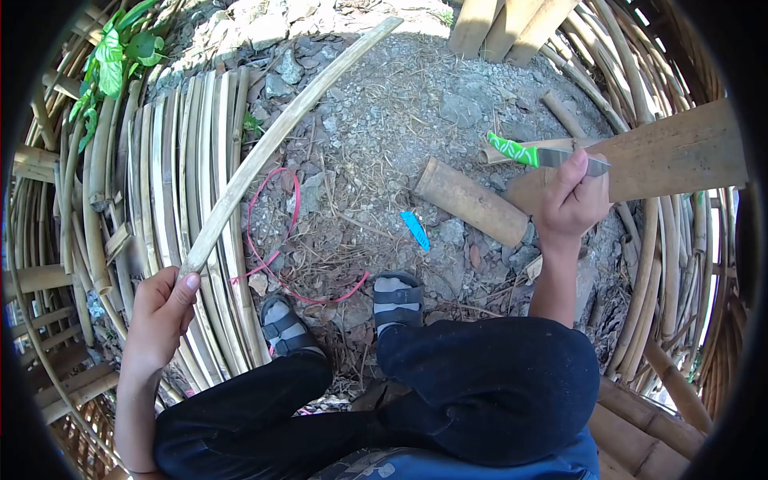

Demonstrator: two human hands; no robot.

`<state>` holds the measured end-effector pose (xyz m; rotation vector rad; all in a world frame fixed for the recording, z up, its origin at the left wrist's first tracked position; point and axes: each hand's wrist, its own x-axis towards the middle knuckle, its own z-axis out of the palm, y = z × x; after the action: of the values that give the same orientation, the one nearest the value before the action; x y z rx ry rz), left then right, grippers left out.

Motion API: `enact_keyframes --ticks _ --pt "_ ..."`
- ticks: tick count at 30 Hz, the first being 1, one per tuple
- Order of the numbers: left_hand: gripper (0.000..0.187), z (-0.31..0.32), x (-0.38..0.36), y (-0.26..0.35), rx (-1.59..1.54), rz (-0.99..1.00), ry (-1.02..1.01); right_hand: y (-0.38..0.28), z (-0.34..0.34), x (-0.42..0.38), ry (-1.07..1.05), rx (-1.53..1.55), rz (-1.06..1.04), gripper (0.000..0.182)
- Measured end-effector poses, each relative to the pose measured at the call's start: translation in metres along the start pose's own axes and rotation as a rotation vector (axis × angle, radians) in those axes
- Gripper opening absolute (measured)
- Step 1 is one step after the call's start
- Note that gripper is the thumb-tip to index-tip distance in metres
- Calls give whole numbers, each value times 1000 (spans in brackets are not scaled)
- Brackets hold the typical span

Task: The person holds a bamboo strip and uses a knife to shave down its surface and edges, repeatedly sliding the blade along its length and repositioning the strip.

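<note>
My left hand (158,316) is closed on the lower end of a long, slightly curved bamboo strip (280,132), thumb laid along it. The strip slants up and away to the right. In my right hand (574,206) is a knife (540,157), pinched by its metal blade, with the green patterned handle pointing left. The knife is apart from the strip. Close behind my right hand lies a wide split bamboo piece (672,156). A bundle of pale bamboo strips (180,176) lies beside my left hand.
A short bamboo section (472,200) and a blue flat object (415,230) lie on the stony ground. Pink strapping (320,301) loops near my sandalled feet (398,298). Bamboo poles (640,56) line the right side, and a leafy plant (110,60) hangs at upper left.
</note>
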<state>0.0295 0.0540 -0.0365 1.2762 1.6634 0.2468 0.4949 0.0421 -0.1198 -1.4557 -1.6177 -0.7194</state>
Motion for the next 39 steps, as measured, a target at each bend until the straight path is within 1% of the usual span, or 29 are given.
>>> enact_keyframes --ticks 1,2,3,4,5,6,7,8,10,11,12,14,15,16,17,19,21,23,26,28,29,31,32,33,35,36,38,39 --pt "38 1 -1 1 -5 4 2 2 7 -14 20 -70 33 19" --pt "38 2 -2 2 9 -5 -1 15 32 -56 -180 -97 92 20" --pt "38 3 -2 5 25 -4 -7 27 56 -105 -279 -17 89 21" --pt "37 2 -1 4 14 15 -28 21 68 -106 -366 66 82 22" --pt "37 2 -5 11 43 -32 -33 30 75 -99 -340 64 73 22" --pt "37 0 0 6 26 8 -30 41 75 -97 -268 65 117 22" --pt "37 -1 -2 -3 16 12 -51 33 55 -91 -236 68 183 23" --pt "38 2 -4 2 22 -14 -25 34 42 -69 -261 -32 171 23" --pt "38 1 3 2 28 11 -28 36 28 -25 -152 8 152 22" --pt "39 1 4 0 30 10 -33 30 16 -11 -160 5 160 22" --pt "39 3 3 5 47 -11 -27 21 6 1 -113 -10 180 22" --pt "39 4 3 4 49 -11 -30 6 3 1 -33 -32 206 23" --pt "39 5 3 3 52 -4 -32 11 20 -28 -29 -32 203 23" --pt "39 5 1 2 51 1 -29 20 46 -74 -183 -21 174 23" --pt "38 5 0 2 46 -6 -35 25 58 -97 -333 -15 148 23" --pt "38 2 6 6 35 8 -20 29 54 -68 -271 -21 147 22" --pt "37 3 0 0 18 -12 -25 16 23 -46 -292 -16 179 22" --pt "37 1 3 0 5 22 -35 11 5 1 -127 -43 165 20" --pt "36 -1 0 2 22 16 -26 -1 0 -14 -97 -69 164 19" --pt "36 2 -8 8 26 13 -18 6 50 -78 -418 -99 188 18" --pt "36 1 -8 13 37 12 -15 18 53 -101 -400 -108 189 18" --pt "37 -5 -1 18 19 54 24 12 53 -88 -491 -90 245 18" --pt "37 -4 -7 11 12 30 20 20 44 -84 -430 -68 214 18" --pt "38 -4 -12 7 16 12 4 11 26 -70 -460 -64 233 18" --pt "38 -7 -6 5 31 31 3 13 12 -28 -299 -65 267 18" --pt "39 -7 -5 6 30 22 14 8 6 -22 -303 -65 269 18" --pt "40 -8 -3 3 41 24 25 -5 -4 -19 -246 -77 314 21" --pt "40 -7 -4 5 38 28 26 3 14 -44 -242 -78 311 21"
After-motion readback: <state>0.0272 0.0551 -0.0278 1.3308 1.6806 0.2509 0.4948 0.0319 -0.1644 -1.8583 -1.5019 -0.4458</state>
